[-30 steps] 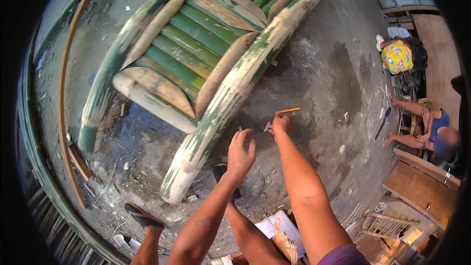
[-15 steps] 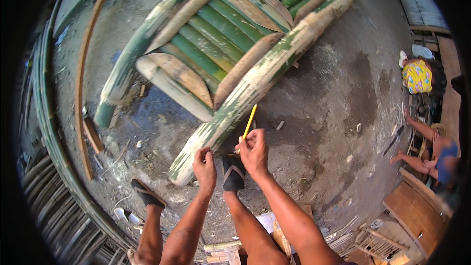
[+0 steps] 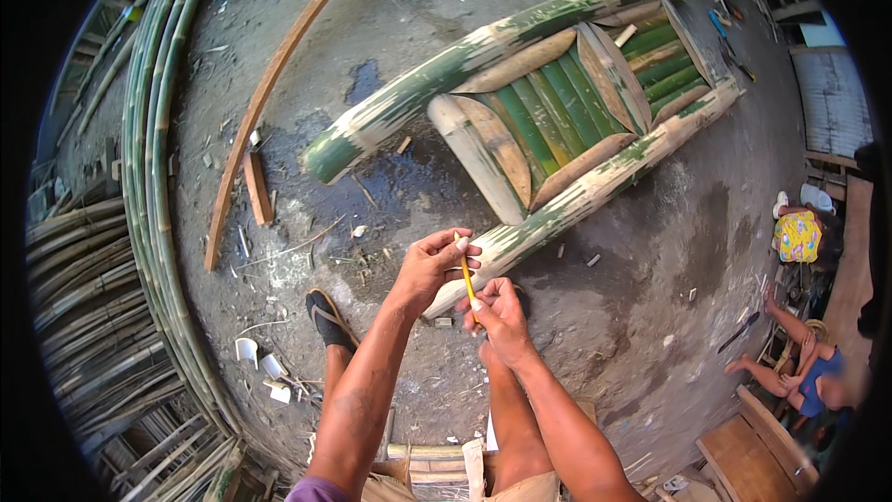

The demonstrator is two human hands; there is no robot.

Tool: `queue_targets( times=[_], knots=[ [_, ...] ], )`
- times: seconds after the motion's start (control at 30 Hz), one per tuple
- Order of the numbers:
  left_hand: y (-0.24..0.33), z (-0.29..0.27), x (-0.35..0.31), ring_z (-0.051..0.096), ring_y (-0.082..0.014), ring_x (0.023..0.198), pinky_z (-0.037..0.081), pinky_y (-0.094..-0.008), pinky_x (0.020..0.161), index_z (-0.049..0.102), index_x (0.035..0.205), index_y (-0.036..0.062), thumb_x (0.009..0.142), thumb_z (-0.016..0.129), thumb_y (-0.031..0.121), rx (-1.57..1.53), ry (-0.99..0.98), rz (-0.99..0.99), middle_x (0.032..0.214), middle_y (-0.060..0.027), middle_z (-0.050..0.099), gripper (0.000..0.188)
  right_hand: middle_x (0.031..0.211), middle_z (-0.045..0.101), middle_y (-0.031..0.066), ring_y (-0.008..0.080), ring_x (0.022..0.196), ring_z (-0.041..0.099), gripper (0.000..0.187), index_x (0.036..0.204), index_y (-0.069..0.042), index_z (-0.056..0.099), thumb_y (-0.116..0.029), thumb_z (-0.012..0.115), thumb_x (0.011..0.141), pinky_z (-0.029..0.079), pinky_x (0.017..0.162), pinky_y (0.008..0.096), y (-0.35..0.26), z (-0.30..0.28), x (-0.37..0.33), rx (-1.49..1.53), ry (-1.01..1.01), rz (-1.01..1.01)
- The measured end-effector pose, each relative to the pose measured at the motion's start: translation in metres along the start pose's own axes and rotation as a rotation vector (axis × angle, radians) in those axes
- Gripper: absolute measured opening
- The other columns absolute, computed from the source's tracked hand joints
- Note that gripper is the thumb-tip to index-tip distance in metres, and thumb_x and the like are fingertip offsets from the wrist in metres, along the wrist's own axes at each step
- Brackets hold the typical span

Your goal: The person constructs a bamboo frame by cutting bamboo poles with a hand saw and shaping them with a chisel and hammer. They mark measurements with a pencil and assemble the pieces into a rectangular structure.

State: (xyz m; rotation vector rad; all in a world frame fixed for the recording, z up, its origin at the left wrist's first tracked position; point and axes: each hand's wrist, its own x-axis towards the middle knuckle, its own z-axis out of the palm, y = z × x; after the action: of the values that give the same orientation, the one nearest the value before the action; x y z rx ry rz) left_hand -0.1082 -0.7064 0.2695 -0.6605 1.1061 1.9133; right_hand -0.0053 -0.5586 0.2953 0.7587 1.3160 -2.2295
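A slim yellow pencil [image 3: 467, 277] stands upright between my two hands. My right hand [image 3: 505, 323] is closed on its lower part, thumb and fingers pinching it. At its upper end my left hand [image 3: 429, 271] is closed round the pencil, the thumb lying against the tip. Just beyond the hands lies a bamboo frame: a thick near pole [image 3: 595, 188], a thick far pole [image 3: 409, 98], and green slats [image 3: 557, 107] set between rounded, pale-edged crosspieces. The near end of the near pole runs behind my hands and is partly hidden.
Long bamboo poles [image 3: 160, 167] and a stack of thinner canes [image 3: 88, 307] lie on the left. A long brown wooden strip [image 3: 269, 84] crosses the ground beside a short wood block [image 3: 257, 188]. To the right, a person [image 3: 804, 372] sits by a wooden board [image 3: 748, 460].
My left hand has moved up to the pencil and taken hold of its upper end. The pencil has turned more upright, and the view has shifted left.
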Motion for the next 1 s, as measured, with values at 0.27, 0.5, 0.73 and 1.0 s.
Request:
queue_targets(
  times=[0.27,0.5,0.73,1.0],
  knots=[
    [0.024,-0.051,-0.047,0.07,-0.0191,0.096,0.059,-0.035,0.088,0.064,0.115,-0.002,0.097,0.067,0.014,-0.05,0.132,0.214,0.106,-0.0141,0.072,0.024,0.085,0.069,0.0132,0.0062,0.057,0.051,0.027,0.113,-0.006,0.036,-0.003,0.058,0.098,0.041,0.05,0.0211,0.007,0.081,0.007,-0.144,0.186,-0.01],
    [0.043,-0.065,-0.063,0.069,-0.0219,0.1,0.057,-0.0371,0.093,0.061,0.123,-0.001,0.1,0.062,0.017,-0.121,0.101,0.226,0.112,-0.0145,0.071,0.029,0.088,0.069,0.013,0.0106,0.061,0.058,0.022,0.11,-0.002,0.042,0.0,0.058,0.095,0.047,0.056,0.0244,-0.002,0.131,0.002,-0.64,0.316,-0.238],
    [0.02,-0.082,-0.042,0.067,-0.0241,0.104,0.055,-0.0418,0.09,0.058,0.13,-0.0008,0.101,0.057,0.022,-0.356,0.125,0.142,0.117,-0.0147,0.07,0.037,0.095,0.065,0.0109,0.0147,0.081,0.064,0.025,0.116,0.0,0.058,0.005,0.057,0.091,0.054,0.072,0.0266,-0.019,0.112,0.0,-0.941,0.192,-0.476],
    [-0.186,-0.175,0.036,0.062,-0.025,0.092,0.049,-0.0401,0.075,0.065,0.113,-0.0097,0.086,0.075,0.04,0.329,0.782,-0.317,0.106,-0.0131,0.068,0.057,0.088,0.063,0.0042,0.0091,0.081,0.059,0.019,0.112,0.0,0.068,-0.004,0.063,0.094,0.049,0.062,0.0241,0.028,0.049,0.013,-0.42,0.452,-0.101]
  ],
)
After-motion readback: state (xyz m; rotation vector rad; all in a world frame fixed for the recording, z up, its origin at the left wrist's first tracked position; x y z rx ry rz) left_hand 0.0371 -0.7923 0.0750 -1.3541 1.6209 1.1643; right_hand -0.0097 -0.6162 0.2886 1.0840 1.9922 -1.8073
